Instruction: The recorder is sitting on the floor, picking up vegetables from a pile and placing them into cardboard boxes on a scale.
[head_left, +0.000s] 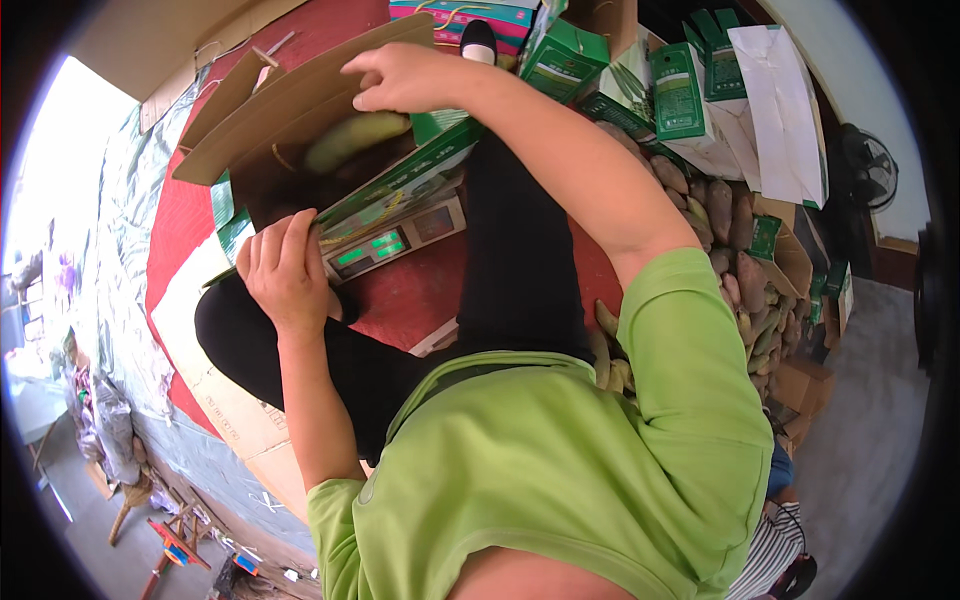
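Note:
An open cardboard box [300, 110] with green printed sides stands tilted in front of me, its brown flaps raised. Inside it lies a pale green, elongated tuber or gourd [355, 142]; the rest of the interior is in shadow. My left hand [285, 268] grips the box's near left rim, fingers bent over the edge and thumb hidden. Above the far right side of the box, my right hand [415, 78] hovers by a brown flap, fingers apart and nothing visible in them. A digital scale [395, 242] with a lit green display shows just below the box's near side.
A big heap of reddish and greenish tubers [740, 265] lies to my right. Beyond it stand several green-and-white cartons [690, 100] and a black fan [868, 170]. Red cloth [400, 305] covers the floor around my legs. Flattened cardboard [245, 420] lies at the left.

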